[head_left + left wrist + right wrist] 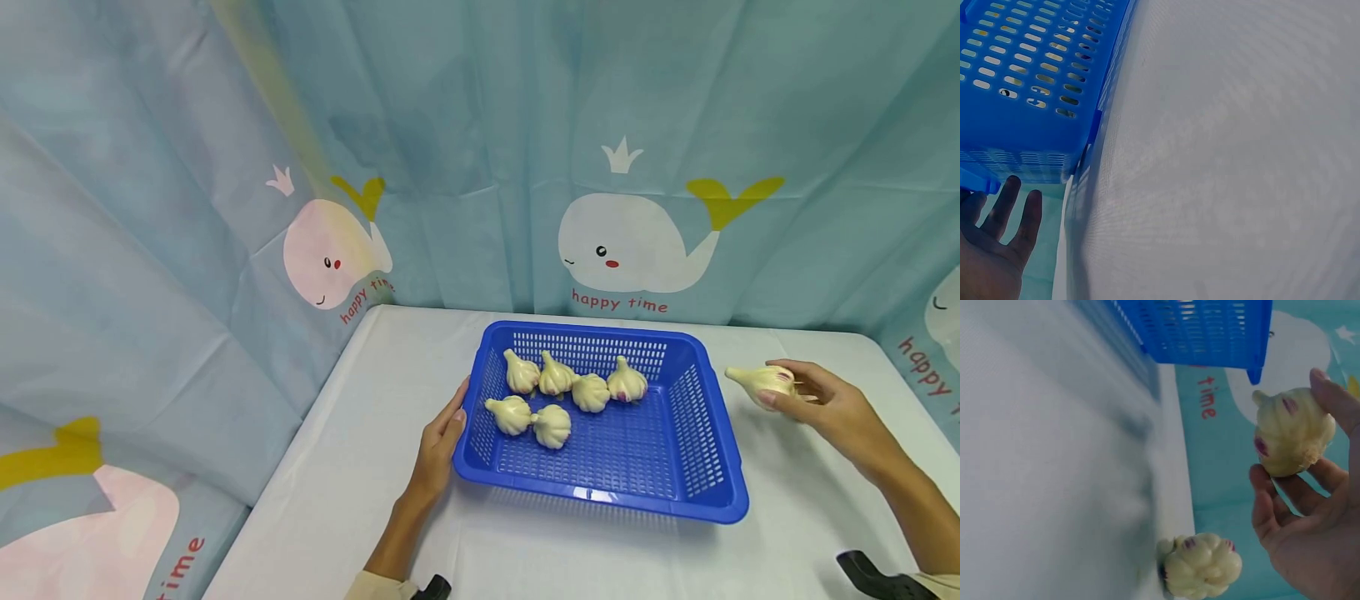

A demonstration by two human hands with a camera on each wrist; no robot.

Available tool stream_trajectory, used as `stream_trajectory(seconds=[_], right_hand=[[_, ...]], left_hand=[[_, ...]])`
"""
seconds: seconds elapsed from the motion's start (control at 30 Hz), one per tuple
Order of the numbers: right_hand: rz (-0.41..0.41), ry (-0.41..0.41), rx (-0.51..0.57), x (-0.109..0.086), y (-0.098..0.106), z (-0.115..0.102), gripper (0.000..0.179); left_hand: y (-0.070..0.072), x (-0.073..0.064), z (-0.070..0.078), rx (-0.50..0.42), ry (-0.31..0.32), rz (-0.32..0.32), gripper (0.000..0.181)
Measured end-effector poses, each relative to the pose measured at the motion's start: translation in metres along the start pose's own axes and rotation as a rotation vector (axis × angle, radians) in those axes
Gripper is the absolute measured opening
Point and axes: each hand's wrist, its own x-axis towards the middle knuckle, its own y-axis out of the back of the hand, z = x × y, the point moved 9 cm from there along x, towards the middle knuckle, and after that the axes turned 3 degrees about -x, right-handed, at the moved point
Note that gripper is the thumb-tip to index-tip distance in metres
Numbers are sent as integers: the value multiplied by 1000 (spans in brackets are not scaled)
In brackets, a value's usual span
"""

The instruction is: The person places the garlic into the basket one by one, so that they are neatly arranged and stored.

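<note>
Several garlic bulbs (pixel 591 392) lie in the left half of a blue plastic basket (pixel 630 500), four-sided with slotted walls. My left hand (pixel 435 454) is at the basket's left rim. In the left wrist view the fingers of that hand (pixel 997 240) are fairly straight and spread, fingertips right at the rim and side wall. To the right of the basket, my right hand (pixel 840 408) pinches a garlic bulb (pixel 1291 431) between thumb and fingers, its stem towards the basket. Below that hand in the right wrist view, another garlic bulb (pixel 1204 565) with purple marks rests on the table.
A white cloth (pixel 337 492) covers the table under the basket. Beyond the table's back edge hangs a blue-green curtain (pixel 465 167) with printed whales, and more curtain (pixel 150 275) stands along the left side.
</note>
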Motion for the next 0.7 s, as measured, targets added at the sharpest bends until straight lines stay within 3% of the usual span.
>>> stream_trajectory(seconds=[0.17, 0.37, 0.7], right_hand=[[18, 37, 107, -1, 3, -8, 55], [32, 92, 120, -2, 5, -24, 67], [24, 93, 119, 0, 4, -45, 75]], left_hand=[[0, 0, 0, 5, -1, 2, 50], [0, 0, -1, 8, 4, 6, 50], [1, 0, -1, 1, 2, 6, 50]])
